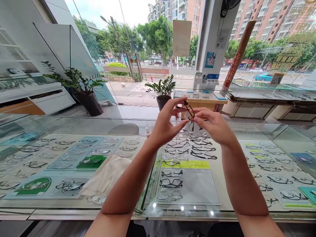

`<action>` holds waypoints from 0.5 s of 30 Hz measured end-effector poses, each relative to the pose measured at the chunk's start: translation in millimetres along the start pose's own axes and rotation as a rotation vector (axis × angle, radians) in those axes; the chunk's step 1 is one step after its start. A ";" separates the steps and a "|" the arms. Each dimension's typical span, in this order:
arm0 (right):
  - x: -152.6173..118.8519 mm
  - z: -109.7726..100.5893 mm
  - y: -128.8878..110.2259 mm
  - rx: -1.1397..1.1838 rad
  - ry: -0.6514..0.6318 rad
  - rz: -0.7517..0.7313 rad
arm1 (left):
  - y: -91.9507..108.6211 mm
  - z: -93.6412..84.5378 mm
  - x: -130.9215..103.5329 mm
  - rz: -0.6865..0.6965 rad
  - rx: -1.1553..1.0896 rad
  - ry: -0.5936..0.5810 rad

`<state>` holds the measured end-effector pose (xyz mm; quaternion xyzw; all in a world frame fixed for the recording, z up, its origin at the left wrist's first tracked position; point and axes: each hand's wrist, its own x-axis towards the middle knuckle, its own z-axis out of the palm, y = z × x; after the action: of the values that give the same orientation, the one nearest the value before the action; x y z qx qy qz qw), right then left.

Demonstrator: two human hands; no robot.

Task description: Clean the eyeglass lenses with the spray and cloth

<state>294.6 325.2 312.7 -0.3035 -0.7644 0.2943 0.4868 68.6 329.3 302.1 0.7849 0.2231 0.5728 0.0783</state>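
Both of my hands hold a pair of dark-framed eyeglasses (189, 108) up above the glass display counter. My left hand (169, 121) grips the frame from the left, its thumb below and fingers above. From the right, my right hand (213, 125) pinches the frame between thumb and fingertips. Part of the glasses is hidden behind my fingers. Below my hands, rows of eyeglasses (202, 154) lie inside the counter. A beige cloth (108, 176) lies on the glass to the left of my left forearm.
A small spray bottle (147, 132) stands on the counter beyond my left forearm. The glass counter's front edge (182, 215) runs across below me. Beyond it are a chair back (123, 129), potted plants (89, 102) and further display cases (254, 107) by the window.
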 end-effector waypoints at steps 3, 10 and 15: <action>0.4 4.0 -2.7 0.040 -0.056 0.022 | -3.9 -0.4 -0.7 -0.031 -0.042 -0.016; 1.5 11.3 2.7 -0.002 0.152 -0.001 | 4.9 12.6 -2.1 0.004 0.103 0.165; 0.7 13.5 1.6 -0.076 0.287 -0.040 | 25.8 34.6 -7.5 -0.039 0.235 0.408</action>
<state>282.1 324.7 307.1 -0.3453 -0.7035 0.2087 0.5851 105.8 307.7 293.9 0.6519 0.3146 0.6882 -0.0492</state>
